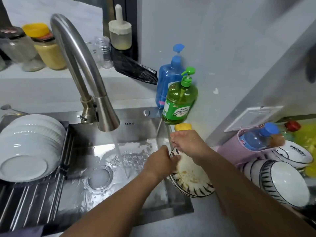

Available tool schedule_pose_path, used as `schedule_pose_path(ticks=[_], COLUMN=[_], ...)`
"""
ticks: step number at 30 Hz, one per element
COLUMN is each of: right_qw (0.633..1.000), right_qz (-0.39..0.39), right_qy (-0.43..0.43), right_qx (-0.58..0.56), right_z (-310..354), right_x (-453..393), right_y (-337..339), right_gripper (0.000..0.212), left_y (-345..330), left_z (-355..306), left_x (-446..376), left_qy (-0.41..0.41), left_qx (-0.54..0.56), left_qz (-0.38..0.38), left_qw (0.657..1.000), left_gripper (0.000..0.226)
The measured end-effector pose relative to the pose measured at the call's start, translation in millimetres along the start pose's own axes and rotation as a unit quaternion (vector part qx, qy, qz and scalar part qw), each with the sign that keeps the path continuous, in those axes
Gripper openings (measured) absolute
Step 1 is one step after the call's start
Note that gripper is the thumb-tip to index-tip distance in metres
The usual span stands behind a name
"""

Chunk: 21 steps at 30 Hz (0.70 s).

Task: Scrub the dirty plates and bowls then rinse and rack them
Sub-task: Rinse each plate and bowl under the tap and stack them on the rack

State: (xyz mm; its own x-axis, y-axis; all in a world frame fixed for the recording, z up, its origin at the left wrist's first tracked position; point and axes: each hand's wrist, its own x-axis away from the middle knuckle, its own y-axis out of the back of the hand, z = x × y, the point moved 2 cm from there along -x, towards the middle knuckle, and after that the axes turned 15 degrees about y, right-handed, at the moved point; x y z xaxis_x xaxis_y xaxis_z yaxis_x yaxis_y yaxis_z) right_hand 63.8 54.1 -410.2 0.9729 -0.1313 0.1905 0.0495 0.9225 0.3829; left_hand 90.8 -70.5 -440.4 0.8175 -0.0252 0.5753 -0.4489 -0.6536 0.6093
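A rack (56, 171) spans the sink's (140, 132) left end and holds a leaning row of white plates (25, 151). The tap (95, 93) rises from the sink's back edge and runs water onto the basin floor near the drain (100, 177). The left hand (159, 162) has its fingers curled over the left rim of a dirty plate (191, 177), the thumb side hidden behind the hand. That plate, black-patterned at the rim and smeared with food, sits tilted on the sink's right edge, partly over the basin, on top of at least one more like it. The right hand (188, 144) is bent down at the plate's far rim, its fingertips hidden; whether it grips anything cannot be told. A yellow sponge (183, 126) lies just behind it, under the green soap bottle (178, 101). At the counter's right edge stand stacked bowls (282, 180).
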Motion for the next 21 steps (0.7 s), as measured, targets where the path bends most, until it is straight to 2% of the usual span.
schedule_pose_path(ticks=[2,4,8,12,15,18,21], right_qw=[1.0,1.0,1.0,0.999,0.998,0.996,0.994], right_qz=[0.001,0.002,-0.015,-0.029,-0.037,-0.033,-0.015], right_qy=[0.0,0.003,0.012,0.039,0.057,0.086,0.108], right_qx=[-0.007,-0.012,-0.013,0.001,0.004,-0.003,-0.004], right_z=[-2.6,-4.7,-3.5,9.8,20.9,34.3,49.9], right_x=[-0.8,-1.9,-5.9,-9.4,-10.2,-11.0,-9.6], right_y=[5.3,10.8,17.3,24.2,22.0,10.7,-8.6], right_gripper=[0.016,0.014,0.013,0.015,0.017,0.017,0.016], left_y=[-1.2,-1.0,3.1,10.6,21.1,35.4,50.5], left_z=[-6.3,-14.3,-20.9,-19.9,-7.2,19.3,47.5], left_x=[0.3,1.3,-1.4,2.6,5.0,6.0,11.5], left_qy=[-0.032,-0.044,-0.068,-0.12,-0.109,-0.053,0.001], left_qx=[-0.115,-0.171,-0.168,-0.053,0.088,0.254,0.37], left_qz=[-0.039,-0.058,-0.037,-0.018,0.012,0.029,0.037], left_qw=[0.992,0.983,0.983,0.991,0.99,0.965,0.928], left_gripper=[0.023,0.016,0.015,0.014,0.019,0.028,0.03])
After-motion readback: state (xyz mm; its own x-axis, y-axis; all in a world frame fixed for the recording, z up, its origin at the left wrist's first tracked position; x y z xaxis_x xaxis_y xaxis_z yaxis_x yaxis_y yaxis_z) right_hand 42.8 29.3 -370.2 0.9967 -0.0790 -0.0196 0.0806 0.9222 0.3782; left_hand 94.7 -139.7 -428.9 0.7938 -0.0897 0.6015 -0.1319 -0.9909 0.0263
